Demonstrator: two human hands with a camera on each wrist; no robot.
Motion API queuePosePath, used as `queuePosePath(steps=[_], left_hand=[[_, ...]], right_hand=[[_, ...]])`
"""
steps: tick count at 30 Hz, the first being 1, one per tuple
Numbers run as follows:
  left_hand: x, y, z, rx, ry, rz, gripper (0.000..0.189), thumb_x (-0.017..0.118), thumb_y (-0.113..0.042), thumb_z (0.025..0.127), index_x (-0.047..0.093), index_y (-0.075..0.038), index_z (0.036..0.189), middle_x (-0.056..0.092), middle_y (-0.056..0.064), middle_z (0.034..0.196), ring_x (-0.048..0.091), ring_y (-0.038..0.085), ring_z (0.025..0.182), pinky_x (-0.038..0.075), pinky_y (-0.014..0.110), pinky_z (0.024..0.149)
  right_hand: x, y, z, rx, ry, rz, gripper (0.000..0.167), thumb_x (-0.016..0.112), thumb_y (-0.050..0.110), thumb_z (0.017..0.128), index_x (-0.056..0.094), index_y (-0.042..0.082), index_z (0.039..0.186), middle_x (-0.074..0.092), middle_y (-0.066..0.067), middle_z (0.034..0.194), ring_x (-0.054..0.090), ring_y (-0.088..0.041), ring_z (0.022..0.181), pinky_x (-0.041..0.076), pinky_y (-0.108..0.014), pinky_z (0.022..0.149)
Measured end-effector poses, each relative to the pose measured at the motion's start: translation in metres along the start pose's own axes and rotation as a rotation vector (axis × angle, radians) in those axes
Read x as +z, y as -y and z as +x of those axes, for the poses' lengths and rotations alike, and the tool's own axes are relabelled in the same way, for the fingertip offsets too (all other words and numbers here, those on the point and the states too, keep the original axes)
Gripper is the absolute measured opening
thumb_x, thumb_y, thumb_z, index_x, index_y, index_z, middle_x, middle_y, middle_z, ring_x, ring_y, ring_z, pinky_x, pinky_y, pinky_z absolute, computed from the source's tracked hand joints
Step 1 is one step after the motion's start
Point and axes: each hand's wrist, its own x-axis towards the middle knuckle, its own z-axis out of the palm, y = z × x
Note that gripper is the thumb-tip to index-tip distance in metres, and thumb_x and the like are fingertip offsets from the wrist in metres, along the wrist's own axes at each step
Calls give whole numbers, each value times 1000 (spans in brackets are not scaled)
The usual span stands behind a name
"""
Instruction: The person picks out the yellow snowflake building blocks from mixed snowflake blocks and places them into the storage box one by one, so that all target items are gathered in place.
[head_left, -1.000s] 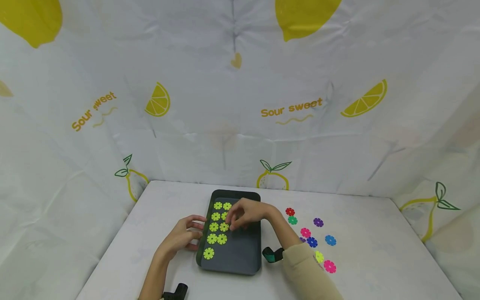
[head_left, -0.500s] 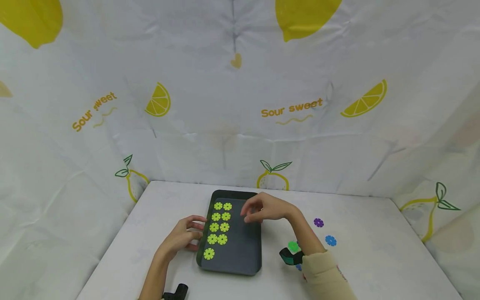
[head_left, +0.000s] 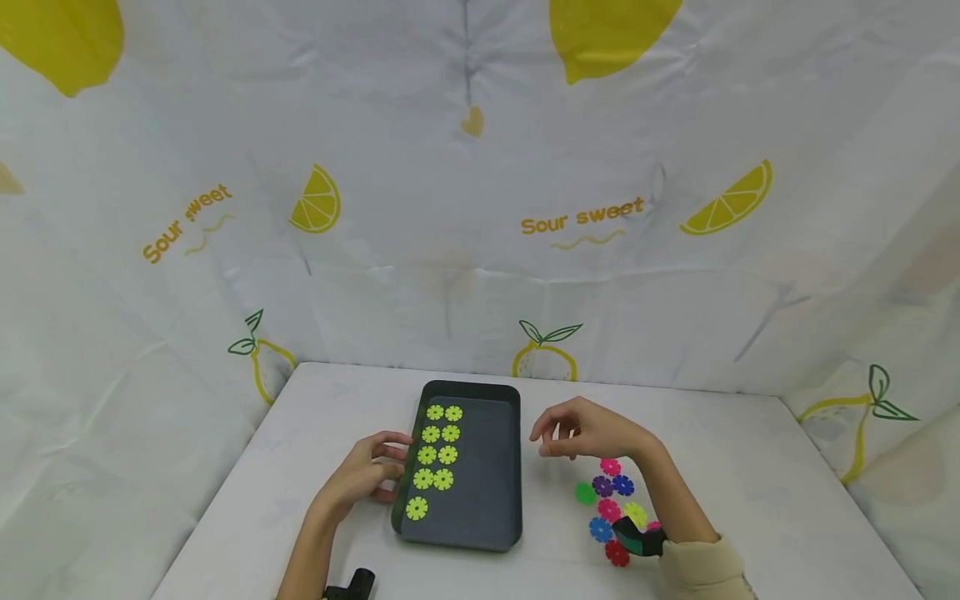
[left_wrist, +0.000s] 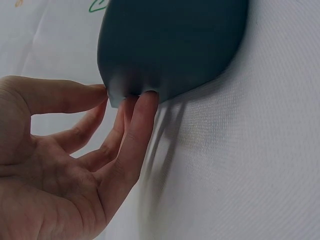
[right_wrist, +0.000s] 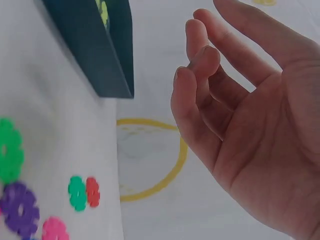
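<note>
A dark grey rectangular tray (head_left: 487,508) lies on the white table. Inside it, lime-yellow notched plastic discs (head_left: 427,455) form two columns along the left side. My left hand (head_left: 362,477) touches the tray's outer left wall; in the left wrist view the tips of the thumb and fingers (left_wrist: 145,117) rest against it. To the right of the tray my right hand (head_left: 594,429) hovers above the table, its fingers loosely bent with nothing between them. Loose coloured discs lie near and below its forearm, among them a purple disc (head_left: 602,487) and a light green disc (head_left: 586,493).
More loose discs lie right of the tray, including a red disc (head_left: 617,552) and a blue disc (head_left: 601,529), some partly hidden by the right wrist strap (head_left: 637,537). A lemon-printed white cloth (head_left: 420,275) hangs behind the table.
My right hand has moved from over the tray's discs out past its right edge, above the table. My left hand and the tray stay in place.
</note>
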Motion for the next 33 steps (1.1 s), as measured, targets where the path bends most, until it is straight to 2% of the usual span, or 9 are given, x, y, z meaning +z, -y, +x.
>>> queuePosePath(steps=[8, 17, 24, 33], left_hand=[[-1, 0, -2, -6, 6, -4, 52, 68, -4, 93, 61, -5, 144, 67, 20, 130, 72, 23, 100, 66, 44, 70], [-1, 1, -3, -11, 2, -2, 51, 69, -5, 94, 61, -5, 144, 68, 20, 130, 72, 24, 100, 66, 43, 70], [-1, 1, -1, -6, 4, -2, 51, 69, -5, 94, 61, -6, 144, 68, 20, 130, 71, 24, 101, 66, 43, 70], [0, -1, 0, -3, -1, -3, 53, 69, -4, 92, 62, -6, 144, 68, 20, 129, 71, 24, 100, 65, 42, 68]], right_hand=[[-1, -14, -40, 27, -17, -27, 18, 74, 21, 102, 76, 13, 117, 75, -2, 92, 72, -21, 80, 61, -26, 75], [-4, -28, -79, 57, -24, -14, 25, 75, 18, 101, 74, 1, 119, 78, -5, 100, 70, -10, 82, 60, -25, 75], [-1, -43, -100, 150, -9, 57, 28, 81, 15, 96, 75, 4, 120, 76, -17, 110, 68, -10, 81, 59, -24, 72], [0, -64, -123, 238, 1, 98, 31, 86, 15, 91, 77, 7, 119, 75, -14, 112, 69, -14, 82, 60, -23, 71]])
